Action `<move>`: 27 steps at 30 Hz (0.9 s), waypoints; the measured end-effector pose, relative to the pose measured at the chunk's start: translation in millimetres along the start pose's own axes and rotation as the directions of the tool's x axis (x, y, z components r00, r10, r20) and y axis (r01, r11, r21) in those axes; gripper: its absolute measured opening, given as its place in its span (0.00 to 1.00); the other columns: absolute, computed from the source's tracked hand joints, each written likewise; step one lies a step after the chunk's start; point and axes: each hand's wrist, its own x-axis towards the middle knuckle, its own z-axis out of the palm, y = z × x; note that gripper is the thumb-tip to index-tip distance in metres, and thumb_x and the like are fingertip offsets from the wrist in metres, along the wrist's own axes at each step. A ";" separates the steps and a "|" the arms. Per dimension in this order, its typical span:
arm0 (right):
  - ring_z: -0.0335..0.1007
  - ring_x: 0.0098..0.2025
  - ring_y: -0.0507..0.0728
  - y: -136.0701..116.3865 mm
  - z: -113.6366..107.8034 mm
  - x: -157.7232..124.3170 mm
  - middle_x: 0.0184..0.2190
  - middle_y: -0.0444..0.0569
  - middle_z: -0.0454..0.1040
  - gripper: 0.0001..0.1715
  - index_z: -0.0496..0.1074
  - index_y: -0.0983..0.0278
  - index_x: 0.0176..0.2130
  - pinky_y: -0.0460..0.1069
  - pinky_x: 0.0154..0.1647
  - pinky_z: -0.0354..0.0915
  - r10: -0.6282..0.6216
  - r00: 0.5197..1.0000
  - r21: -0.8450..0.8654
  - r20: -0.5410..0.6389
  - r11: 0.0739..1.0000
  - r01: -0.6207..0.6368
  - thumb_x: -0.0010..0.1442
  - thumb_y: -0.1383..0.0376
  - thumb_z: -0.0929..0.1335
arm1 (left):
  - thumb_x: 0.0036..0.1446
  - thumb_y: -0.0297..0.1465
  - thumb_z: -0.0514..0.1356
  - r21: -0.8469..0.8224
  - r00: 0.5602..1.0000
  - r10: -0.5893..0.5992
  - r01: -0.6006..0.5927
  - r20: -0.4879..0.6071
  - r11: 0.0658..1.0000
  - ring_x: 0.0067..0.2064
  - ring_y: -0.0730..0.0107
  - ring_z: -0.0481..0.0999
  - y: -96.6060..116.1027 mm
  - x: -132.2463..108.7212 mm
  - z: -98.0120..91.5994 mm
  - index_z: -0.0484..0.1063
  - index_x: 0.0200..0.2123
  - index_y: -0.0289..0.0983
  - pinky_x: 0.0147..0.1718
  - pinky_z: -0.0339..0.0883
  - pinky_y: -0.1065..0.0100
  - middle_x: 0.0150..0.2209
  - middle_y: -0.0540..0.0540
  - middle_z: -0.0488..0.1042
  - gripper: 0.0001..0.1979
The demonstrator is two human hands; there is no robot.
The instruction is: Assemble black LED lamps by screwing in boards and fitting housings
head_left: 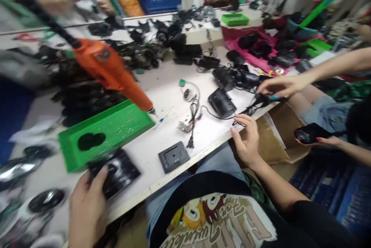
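My left hand [89,197] grips a glossy black plastic housing [117,172] at the front edge of a green tray [108,132]; motion blurs both. My right hand [246,140] is over the table's front edge, thumb and fingers apart, nothing visibly held. Its fingertips are close to a black cable that runs from a dark boxy housing [222,103]. Between my hands lies a flat black rectangular plate [174,157] with a recess. Behind it are a power cord with a plug [190,142] and a small wired motor [188,94].
An orange power screwdriver [116,72] hangs over the green tray, near a thin blue-handled screwdriver [162,118]. At right, a co-worker's hand [281,85] touches black cables; another hand [327,140] holds a black object. A cardboard box [269,136] stands below the table edge. Black parts pile up behind.
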 end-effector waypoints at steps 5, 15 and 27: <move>0.72 0.57 0.66 2.2 27.0 4.5 0.52 0.58 0.76 0.13 0.72 0.61 0.53 0.64 0.60 0.68 -0.110 0.982 -0.017 0.153 0.993 0.114 0.69 0.63 0.67 | 0.63 0.55 0.60 0.110 0.988 -0.149 0.152 -0.036 0.982 0.59 0.48 0.76 -8.9 -1.2 -7.8 0.70 0.60 0.39 0.65 0.66 0.49 0.49 0.49 0.78 0.33; 0.70 0.56 0.72 -0.2 73.6 16.1 0.64 0.67 0.68 0.30 0.65 0.70 0.66 0.65 0.56 0.69 -0.013 0.833 -0.321 0.553 0.920 0.227 0.68 0.61 0.66 | 0.67 0.44 0.60 0.202 0.905 0.424 -0.422 0.037 0.884 0.54 0.51 0.76 26.6 -28.3 43.6 0.74 0.57 0.35 0.56 0.71 0.52 0.52 0.37 0.76 0.23; 0.77 0.41 0.64 0.4 76.5 21.8 0.46 0.59 0.80 0.30 0.64 0.67 0.67 0.58 0.44 0.72 0.140 0.819 -0.144 0.556 0.987 -0.071 0.69 0.68 0.60 | 0.67 0.37 0.64 0.333 0.769 0.341 -0.568 0.541 0.752 0.61 0.40 0.72 96.2 -0.5 140.8 0.58 0.69 0.30 0.59 0.69 0.47 0.59 0.29 0.72 0.33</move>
